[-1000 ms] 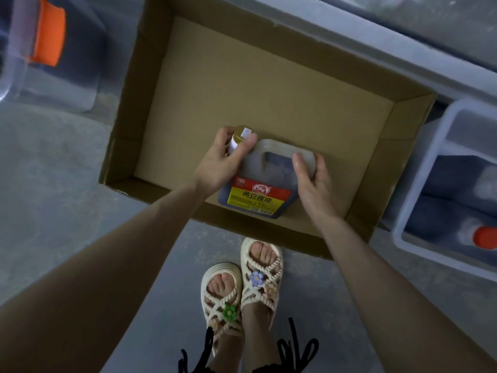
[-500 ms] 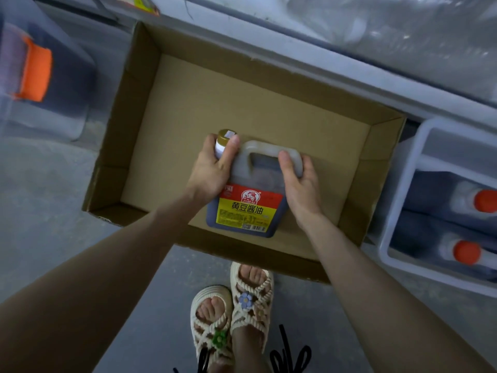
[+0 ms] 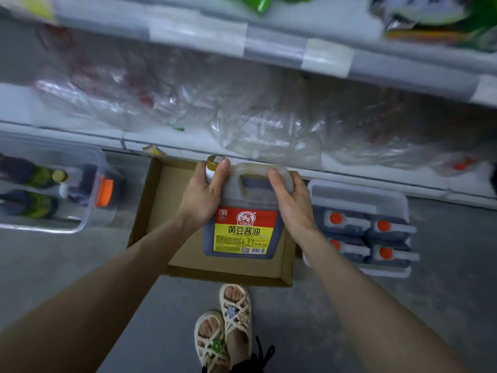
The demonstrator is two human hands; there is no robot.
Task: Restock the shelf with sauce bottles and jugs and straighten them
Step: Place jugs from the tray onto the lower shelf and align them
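Head view, looking down along both bare forearms. Floor (image 3: 67, 259) is grey concrete, dull and mottled.

Soy sauce jug (image 3: 243, 211): dark liquid, red and yellow label facing the camera, held between both hands over the open cardboard box (image 3: 150, 211). Whether its base touches the box floor cannot be told.

Left hand (image 3: 203, 195): fingers curled round the neck, thumb laid up beside the gold cap (image 3: 213, 160).

Right hand (image 3: 291, 200): wrapped round the jug's right shoulder, thumb on the top corner of the moulded handle.

The box sits on the floor against the foot of the shelving, with its flaps standing up.

Left of the box is a clear bin (image 3: 88, 162) with an orange latch and dark bottles lying inside. On the right, just beside the box, a pale tub (image 3: 357, 192) holds four dark jugs with orange caps (image 3: 336, 218), two by two.

Bottom shelf (image 3: 80, 131) is white and low, its front edge running across behind the box. It is loaded with plastic-wrapped packs (image 3: 269, 125), contents blurred. The upper shelf (image 3: 269, 47) has a pale price strip along its lip, with green packets (image 3: 258, 1) on top, also blurred.

Sandalled feet (image 3: 236, 316) stand close together on the concrete, just short of the box's near wall.
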